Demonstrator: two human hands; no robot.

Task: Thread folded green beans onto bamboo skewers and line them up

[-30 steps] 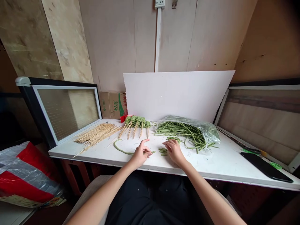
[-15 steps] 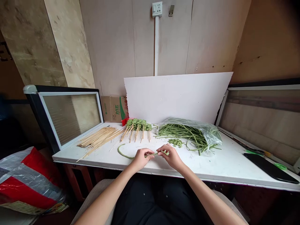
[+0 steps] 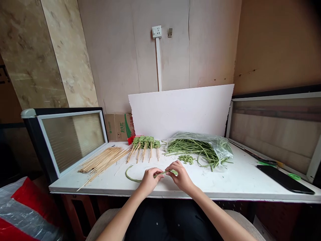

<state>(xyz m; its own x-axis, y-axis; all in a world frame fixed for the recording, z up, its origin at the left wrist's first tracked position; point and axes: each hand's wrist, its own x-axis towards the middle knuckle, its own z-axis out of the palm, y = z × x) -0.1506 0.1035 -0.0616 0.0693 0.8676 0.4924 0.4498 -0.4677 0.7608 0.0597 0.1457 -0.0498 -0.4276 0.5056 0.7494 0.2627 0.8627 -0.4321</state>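
**Two close pinches, one supported bean**

The left hand (image 3: 148,182) and right hand (image 3: 182,179) both pinch a long green bean (image 3: 132,180), thumbs against fingers, near the middle of the table's (image 3: 213,189) front edge. Its loose length curves out past the left hand towards the table's left end.

Good handling here probably means keeping the two pinches close together—a short span should bend less and give better control. Light, even pressure should avoid bruising the pod. The curved tail is best left lying on the table, so its weight does not tug at the grip. Elbow room matters too: the bean pieces (image 3: 186,159) lie just beyond the right hand, where a wide sweep could scatter them.
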